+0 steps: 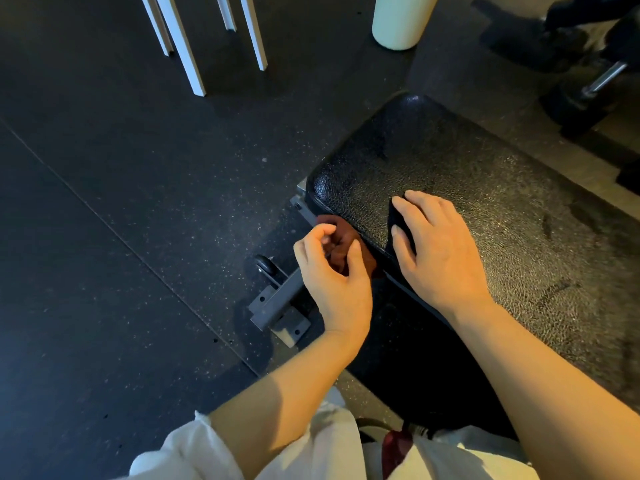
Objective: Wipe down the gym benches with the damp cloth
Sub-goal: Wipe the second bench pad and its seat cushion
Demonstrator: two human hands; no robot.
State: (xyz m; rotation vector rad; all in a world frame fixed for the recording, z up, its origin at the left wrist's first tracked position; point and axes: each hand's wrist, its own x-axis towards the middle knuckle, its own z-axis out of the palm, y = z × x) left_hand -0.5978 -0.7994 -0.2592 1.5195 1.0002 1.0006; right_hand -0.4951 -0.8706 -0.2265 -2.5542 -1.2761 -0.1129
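A: How many benches are in sight?

B: One bench [467, 188], black and pebbled, its pad running from the centre out toward four o'clock. Its grey metal frame [277, 303] sticks out at about eight o'clock of the pad's near corner, with one small black wheel [266, 266] on it.

A: And cloths?

B: One cloth [341, 245], dark red-brown, bunched against the pad's side edge, below the top surface.

A: Who has it?

B: The left hand [334, 282]. Its fingers and thumb are curled round the bunched cloth, pressing it to the pad's side.

A: The other hand?

B: The right hand [438, 251] lies on the pad's top, at about three o'clock from the left hand, fingers nearly straight and slightly spread. There is something dark under its fingers; I cannot tell what.

A: Anything else to count?

B: Four white legs [194, 60] at eleven o'clock on the dark speckled floor [121, 202], one pale cylinder [398, 22] at twelve to one, and dark gym equipment [588, 81] at two o'clock.
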